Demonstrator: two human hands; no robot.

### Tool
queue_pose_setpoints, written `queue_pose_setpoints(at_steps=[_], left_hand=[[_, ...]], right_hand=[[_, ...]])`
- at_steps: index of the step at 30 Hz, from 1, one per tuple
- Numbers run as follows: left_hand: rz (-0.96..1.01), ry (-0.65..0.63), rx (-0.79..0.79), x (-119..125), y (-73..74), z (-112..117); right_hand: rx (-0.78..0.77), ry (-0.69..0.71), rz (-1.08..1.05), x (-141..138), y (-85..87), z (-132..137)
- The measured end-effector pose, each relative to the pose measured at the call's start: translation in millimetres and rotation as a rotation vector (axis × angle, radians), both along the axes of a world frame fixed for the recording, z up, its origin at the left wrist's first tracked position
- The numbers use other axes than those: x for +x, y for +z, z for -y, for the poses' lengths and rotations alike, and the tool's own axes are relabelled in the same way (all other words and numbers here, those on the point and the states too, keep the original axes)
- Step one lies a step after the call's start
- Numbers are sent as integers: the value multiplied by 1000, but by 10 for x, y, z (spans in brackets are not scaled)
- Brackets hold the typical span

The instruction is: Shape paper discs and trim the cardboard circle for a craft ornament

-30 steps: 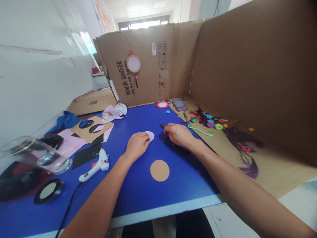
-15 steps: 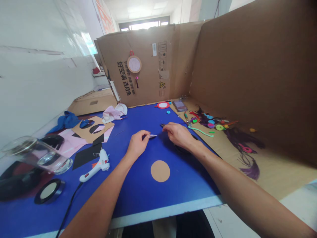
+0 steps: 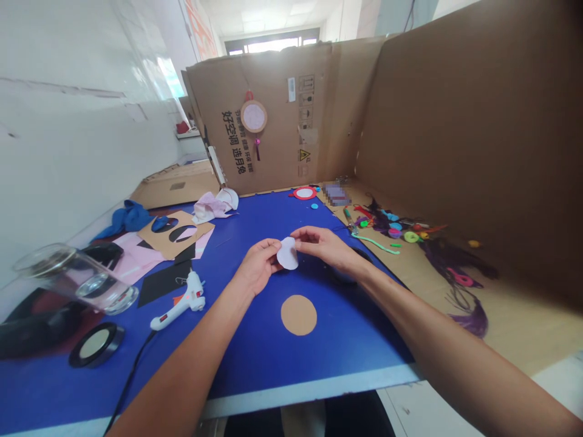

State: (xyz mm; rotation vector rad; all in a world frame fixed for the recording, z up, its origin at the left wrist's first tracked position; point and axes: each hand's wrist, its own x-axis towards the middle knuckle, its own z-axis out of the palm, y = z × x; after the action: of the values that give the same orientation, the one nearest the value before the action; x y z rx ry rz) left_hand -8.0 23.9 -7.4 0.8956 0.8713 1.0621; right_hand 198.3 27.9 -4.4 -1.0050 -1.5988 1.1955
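A small white paper disc (image 3: 288,254) is held above the blue table, its pale face turned toward me. My left hand (image 3: 259,266) pinches its left edge between thumb and fingers. At the disc's right edge, the thumb and fingers of my right hand (image 3: 324,247) close on the rim. Below both hands a round brown cardboard disc (image 3: 299,315) lies flat on the table. Partly hidden under my right forearm is a dark round object (image 3: 348,273) whose kind I cannot make out.
To the left lie a white glue gun (image 3: 184,303), a glass jar (image 3: 82,282), a black round case (image 3: 96,345) and cardboard with cut-out holes (image 3: 182,244). On the right are colourful beads (image 3: 410,237) and purple tassels (image 3: 473,312). Tall cardboard walls (image 3: 273,145) stand behind and right.
The paper disc has turned from nearly edge-on to face me. My right hand has moved left to its edge, and the dark thing at its fingertips no longer shows.
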Motion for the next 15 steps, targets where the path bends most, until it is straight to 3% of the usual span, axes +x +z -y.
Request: queue_pose_setpoints(at_steps=[15], left_hand=[[3,-123,-51,13,11,30]], right_hand=[[-33,16,-2,18,-73,-30]])
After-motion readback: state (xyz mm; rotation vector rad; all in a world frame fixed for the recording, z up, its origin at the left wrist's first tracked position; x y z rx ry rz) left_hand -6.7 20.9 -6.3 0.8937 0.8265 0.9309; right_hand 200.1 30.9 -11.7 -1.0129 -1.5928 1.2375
